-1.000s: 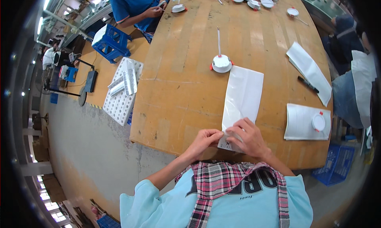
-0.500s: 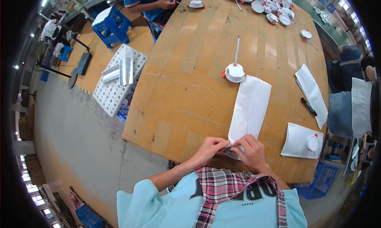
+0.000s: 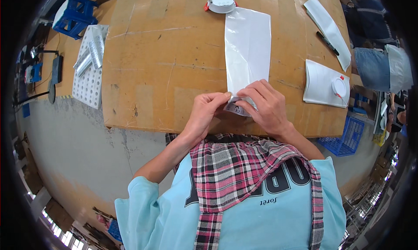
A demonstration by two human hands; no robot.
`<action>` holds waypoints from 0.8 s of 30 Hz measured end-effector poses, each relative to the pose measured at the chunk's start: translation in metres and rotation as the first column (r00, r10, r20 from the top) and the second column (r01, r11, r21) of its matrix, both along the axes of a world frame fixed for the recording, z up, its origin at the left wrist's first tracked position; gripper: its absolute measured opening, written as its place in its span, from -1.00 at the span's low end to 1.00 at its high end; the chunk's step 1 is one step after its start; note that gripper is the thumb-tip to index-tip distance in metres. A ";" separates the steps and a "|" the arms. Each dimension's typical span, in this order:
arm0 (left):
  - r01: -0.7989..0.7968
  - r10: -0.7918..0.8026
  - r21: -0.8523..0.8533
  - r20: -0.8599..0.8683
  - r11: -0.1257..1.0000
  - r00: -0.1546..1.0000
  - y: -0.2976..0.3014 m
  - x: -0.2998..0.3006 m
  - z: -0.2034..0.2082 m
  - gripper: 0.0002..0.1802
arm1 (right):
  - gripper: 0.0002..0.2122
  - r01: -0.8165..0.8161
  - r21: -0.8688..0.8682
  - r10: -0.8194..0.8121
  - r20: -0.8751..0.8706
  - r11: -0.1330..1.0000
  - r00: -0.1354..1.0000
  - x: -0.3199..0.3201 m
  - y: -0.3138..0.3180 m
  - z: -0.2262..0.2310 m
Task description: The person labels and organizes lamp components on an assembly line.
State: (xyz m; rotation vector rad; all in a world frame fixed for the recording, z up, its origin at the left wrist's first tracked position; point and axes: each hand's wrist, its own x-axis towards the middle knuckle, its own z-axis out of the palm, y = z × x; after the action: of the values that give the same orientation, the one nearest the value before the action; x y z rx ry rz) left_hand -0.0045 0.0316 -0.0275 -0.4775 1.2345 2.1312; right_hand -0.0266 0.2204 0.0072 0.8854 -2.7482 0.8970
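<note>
White sheet (image 3: 248, 45) pinched at its near end by the left hand (image 3: 204, 113), with the right hand (image 3: 267, 108) bent over the same end

The sheet is laid lengthwise on the brown tabletop (image 3: 143, 82), from the upper centre of the frame down to the middle, where its grey, printed end is partly covered by fingers. Its left edge is held between the closed thumb and forefinger of the left hand. The right thumb and forefinger are curled close together against the sheet, a narrow gap being left between their tips; whether anything is gripped there cannot be told.

At the upper centre, a white lamp with red clips (image 3: 221, 3) is set at the sheet's far left corner. At the upper right, a black pen (image 3: 327, 43) is placed beside a narrow white strip (image 3: 328, 30). Below them, a stack of white sheets (image 3: 318, 84) is topped by a round white lamp (image 3: 339, 87). At the left, silver strips (image 3: 94, 54) are supported by a perforated white board (image 3: 88, 87)
</note>
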 end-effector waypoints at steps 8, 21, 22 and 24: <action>0.000 -0.004 -0.057 -0.073 0.998 0.997 0.009 0.005 0.006 -0.75 | -0.85 0.002 0.045 -0.001 -0.018 0.999 1.000 0.004 0.002 0.000; -0.027 0.024 -0.062 -0.050 0.998 0.998 0.013 0.005 0.007 -0.75 | -0.88 -0.016 0.039 0.017 -0.007 0.999 1.000 0.002 0.002 0.001; -0.023 0.020 -0.064 -0.050 0.998 0.999 0.013 0.006 0.005 -0.75 | -0.88 -0.012 0.037 0.012 -0.007 0.999 1.000 0.003 0.002 0.000; -0.014 0.012 -0.050 -0.040 0.999 0.999 0.012 0.008 0.004 -0.75 | -0.89 -0.010 0.052 0.010 0.014 0.999 1.000 0.005 0.002 -0.001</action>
State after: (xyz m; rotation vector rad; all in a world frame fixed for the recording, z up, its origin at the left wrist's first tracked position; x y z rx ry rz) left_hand 0.0034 0.0437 -0.0238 -0.4674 1.3128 2.1342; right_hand -0.0216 0.2228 0.0064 0.9059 -2.7928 0.8401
